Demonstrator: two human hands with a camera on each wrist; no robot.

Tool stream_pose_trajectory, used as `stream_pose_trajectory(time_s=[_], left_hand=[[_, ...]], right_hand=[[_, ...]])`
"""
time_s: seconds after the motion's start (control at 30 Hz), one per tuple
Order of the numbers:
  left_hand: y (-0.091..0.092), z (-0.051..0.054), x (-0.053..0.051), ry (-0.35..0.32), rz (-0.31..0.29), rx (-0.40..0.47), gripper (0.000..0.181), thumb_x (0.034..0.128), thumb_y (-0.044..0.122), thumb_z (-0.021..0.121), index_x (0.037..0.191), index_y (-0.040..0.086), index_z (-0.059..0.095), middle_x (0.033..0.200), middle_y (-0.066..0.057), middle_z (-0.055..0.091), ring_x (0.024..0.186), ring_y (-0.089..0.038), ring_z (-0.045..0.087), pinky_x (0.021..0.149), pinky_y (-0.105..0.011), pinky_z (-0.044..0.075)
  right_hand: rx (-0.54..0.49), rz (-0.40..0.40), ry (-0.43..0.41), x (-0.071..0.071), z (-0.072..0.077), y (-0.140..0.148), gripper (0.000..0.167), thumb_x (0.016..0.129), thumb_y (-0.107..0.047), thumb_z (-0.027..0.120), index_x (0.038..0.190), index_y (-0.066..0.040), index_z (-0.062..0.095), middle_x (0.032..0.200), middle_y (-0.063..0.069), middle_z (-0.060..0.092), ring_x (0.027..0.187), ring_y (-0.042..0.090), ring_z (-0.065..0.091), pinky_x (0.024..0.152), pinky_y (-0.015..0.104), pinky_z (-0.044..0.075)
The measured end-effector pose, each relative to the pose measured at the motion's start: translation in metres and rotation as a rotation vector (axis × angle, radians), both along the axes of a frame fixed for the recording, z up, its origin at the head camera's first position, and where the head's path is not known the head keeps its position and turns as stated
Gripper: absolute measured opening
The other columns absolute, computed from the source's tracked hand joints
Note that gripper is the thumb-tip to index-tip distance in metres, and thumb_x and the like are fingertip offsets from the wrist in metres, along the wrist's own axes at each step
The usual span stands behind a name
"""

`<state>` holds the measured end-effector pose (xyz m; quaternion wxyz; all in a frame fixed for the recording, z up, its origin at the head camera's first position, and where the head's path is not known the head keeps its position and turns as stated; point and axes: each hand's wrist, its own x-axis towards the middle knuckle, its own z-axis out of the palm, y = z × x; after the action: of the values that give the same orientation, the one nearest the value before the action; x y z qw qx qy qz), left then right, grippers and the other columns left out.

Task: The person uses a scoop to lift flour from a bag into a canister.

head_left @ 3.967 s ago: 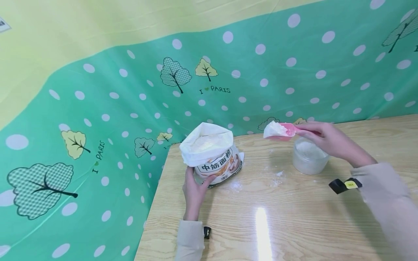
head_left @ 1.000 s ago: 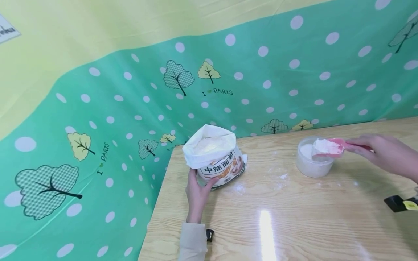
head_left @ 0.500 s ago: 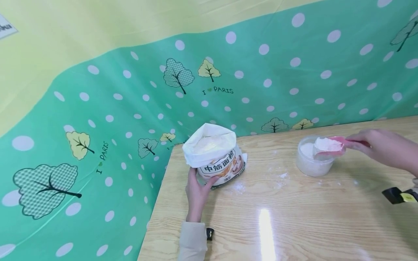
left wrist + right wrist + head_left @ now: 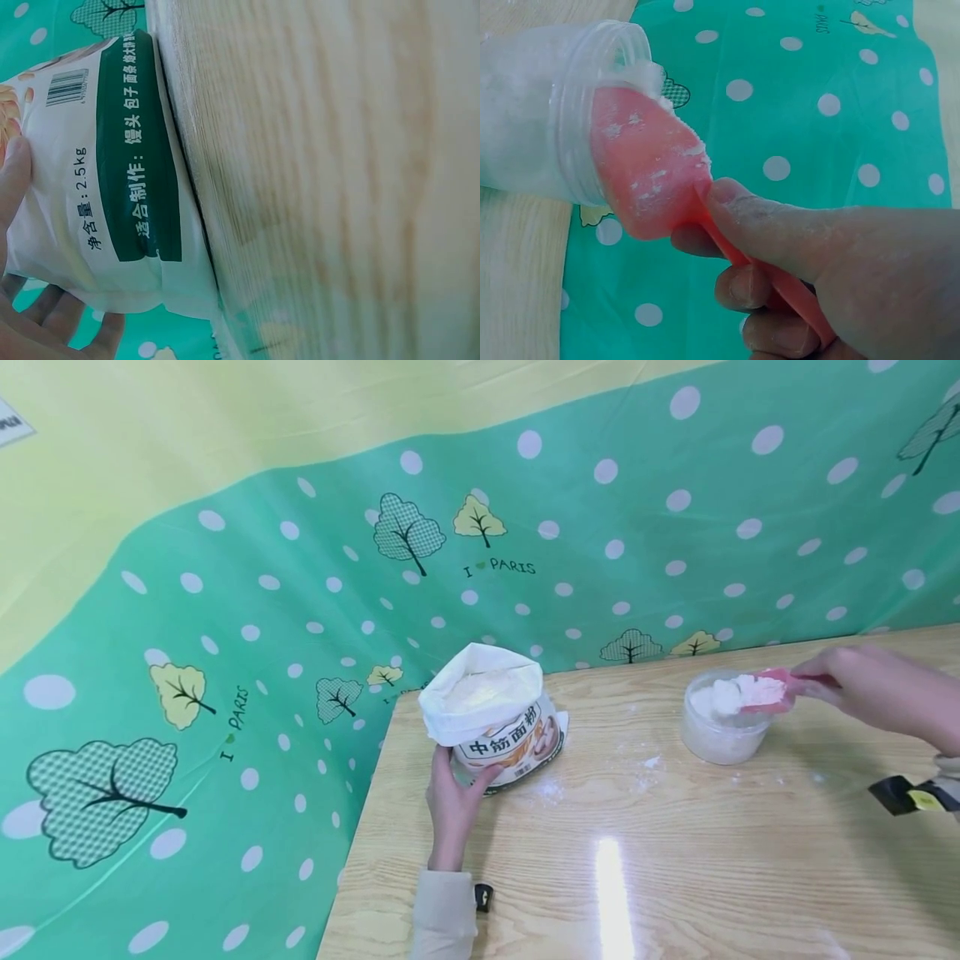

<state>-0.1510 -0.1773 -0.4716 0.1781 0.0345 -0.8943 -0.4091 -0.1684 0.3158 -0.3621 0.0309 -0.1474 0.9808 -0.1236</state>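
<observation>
At the back left of the table stands an open flour bag, its white top rolled outward and white flour inside. My left hand holds its lower front, thumb on the printed face and fingers around the side; the left wrist view shows the bag's base on the tabletop. My right hand grips the handle of a pink scoop, tilted over the mouth of a clear jar. Flour slides off the scoop's front edge into the jar, which holds white flour too.
Spilled flour dusts the wooden table between bag and jar. A green and yellow patterned cloth hangs behind and along the left side. Black straps sit at the wrists.
My right hand has carried the loaded scoop rightward to the jar, then tipped it in the last half second, so flour drops in. The left hand stays on the bag.
</observation>
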Motion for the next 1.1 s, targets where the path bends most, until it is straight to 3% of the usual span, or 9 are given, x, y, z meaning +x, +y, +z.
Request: stream_pose_trajectory(time_s=[0.2,0.37,0.53,0.8,1.1], left_hand=[[0.001,0.002,0.000,-0.016,0.001,0.010,0.091,0.0713,0.057,0.082,0.146,0.027,0.040,0.146,0.002,0.052,0.137,-0.023,0.046,0.115,-0.047,0.037],[0.002,0.002,0.000,-0.008,0.006,0.004,0.091,0.0705,0.057,0.082,0.145,0.025,0.041,0.144,0.000,0.053,0.135,-0.024,0.048,0.114,-0.048,0.039],[0.001,0.001,0.000,-0.003,0.004,0.001,0.091,0.0701,0.056,0.083,0.145,0.024,0.041,0.144,-0.001,0.054,0.135,-0.025,0.049,0.114,-0.048,0.039],[0.001,0.001,0.001,0.000,0.002,0.002,0.091,0.0710,0.055,0.083,0.145,0.024,0.041,0.145,-0.001,0.053,0.135,-0.025,0.048,0.114,-0.048,0.039],[0.001,0.000,0.002,0.002,0.000,0.004,0.091,0.0714,0.055,0.082,0.145,0.023,0.041,0.144,-0.002,0.053,0.135,-0.026,0.049,0.113,-0.049,0.039]], right_hand=[[0.043,-0.014,-0.009,-0.001,0.006,-0.003,0.020,0.087,0.001,0.071,0.101,0.015,0.069,0.090,0.029,0.070,0.068,0.026,0.062,0.067,0.051,0.059],[0.057,-0.014,-0.012,-0.001,0.009,-0.005,0.019,0.086,0.002,0.072,0.101,0.014,0.070,0.084,0.024,0.070,0.063,0.022,0.054,0.061,0.043,0.059],[0.086,-0.015,-0.006,-0.002,0.013,-0.008,0.016,0.089,0.001,0.068,0.100,0.012,0.071,0.074,0.011,0.067,0.061,0.021,0.048,0.054,0.032,0.047],[0.131,0.007,0.058,-0.004,0.017,-0.013,0.010,0.089,0.003,0.066,0.093,0.002,0.075,0.070,0.004,0.062,0.062,0.022,0.045,0.053,0.033,0.040],[0.154,0.026,0.085,-0.004,0.022,-0.020,0.007,0.086,0.003,0.069,0.087,-0.001,0.075,0.067,0.003,0.061,0.060,0.021,0.045,0.052,0.034,0.042]])
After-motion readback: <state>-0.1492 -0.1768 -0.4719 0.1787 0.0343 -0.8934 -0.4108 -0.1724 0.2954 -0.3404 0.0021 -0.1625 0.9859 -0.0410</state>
